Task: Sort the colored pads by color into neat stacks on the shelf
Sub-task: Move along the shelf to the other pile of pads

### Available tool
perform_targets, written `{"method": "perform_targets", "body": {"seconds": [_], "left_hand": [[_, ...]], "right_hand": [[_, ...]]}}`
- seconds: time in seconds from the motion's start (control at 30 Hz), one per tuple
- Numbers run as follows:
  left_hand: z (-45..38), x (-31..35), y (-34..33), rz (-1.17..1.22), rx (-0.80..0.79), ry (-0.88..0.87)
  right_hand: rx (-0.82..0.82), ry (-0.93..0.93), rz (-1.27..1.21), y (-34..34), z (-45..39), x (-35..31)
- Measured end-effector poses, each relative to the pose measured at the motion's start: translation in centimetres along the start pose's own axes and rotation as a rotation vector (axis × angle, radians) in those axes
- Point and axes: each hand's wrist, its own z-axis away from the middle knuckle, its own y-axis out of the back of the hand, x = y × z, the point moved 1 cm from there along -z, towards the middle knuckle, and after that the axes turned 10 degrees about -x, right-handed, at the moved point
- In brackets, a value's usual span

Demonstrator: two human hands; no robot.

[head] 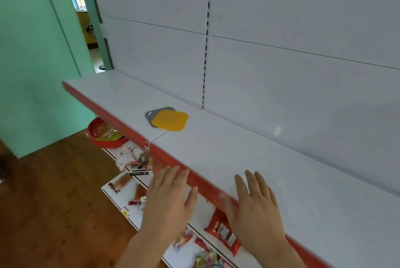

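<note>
A yellow pad [170, 122] lies flat on the white shelf [249, 159], partly covering a grey pad [154, 114] whose left and far edges stick out. Both pads sit near the seam between two shelf boards, well ahead and to the left of my hands. My left hand [167, 200] hovers with spread fingers in front of the shelf's red front edge [173, 162], holding nothing. My right hand [255, 207] is flat with fingers apart over that edge, its fingers reaching onto the shelf, also holding nothing.
Below the shelf, lower shelves [121, 194] carry several snack packets, among them an orange pack [223, 231]. A red bowl [104, 135] with packets stands at the far left below. A white back panel rises behind the shelf; a green wall and wooden floor lie to the left.
</note>
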Motion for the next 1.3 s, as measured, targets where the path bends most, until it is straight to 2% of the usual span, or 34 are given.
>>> {"method": "perform_targets", "body": {"seconds": [0.2,0.43,0.73,0.83,0.9,1.0,1.07,1.17,1.3], "left_hand": [[-6.8,-7.9,2.3,-0.043,0.011,0.052],[-16.8,-13.4,5.4,0.031,-0.093,0.064],[-27.7,-19.4,4.2,0.075,-0.220,0.004],[-30.8,-21.3,3.6,0.015,-0.268,-0.038],[-32.2,-21.8,3.6,-0.019,-0.303,-0.089],[-33.7,-22.3,3.5,-0.030,-0.366,-0.155],[-34.4,-22.8,3.7,0.047,-0.397,-0.154],[-35.4,-23.3,4.3,0.150,-0.457,-0.148],[-36.1,-23.5,4.3,0.175,-0.507,-0.156]], "right_hand": [[-0.014,0.069,-0.088,-2.0,-10.6,-7.0],[-0.058,0.121,-0.095,-2.4,-20.4,-12.0],[-0.115,0.108,-0.037,-3.6,-26.6,-16.3],[-0.260,0.097,-0.029,-3.8,-27.6,-17.7],[-0.297,0.066,-0.057,-4.2,-27.8,-18.6],[-0.227,-0.002,-0.131,-5.0,-27.6,-19.2],[-0.145,-0.014,-0.146,-5.8,-27.3,-19.3],[0.008,0.013,-0.151,-6.4,-27.0,-19.5],[0.150,0.035,-0.214,-6.1,-27.1,-20.1]]}}
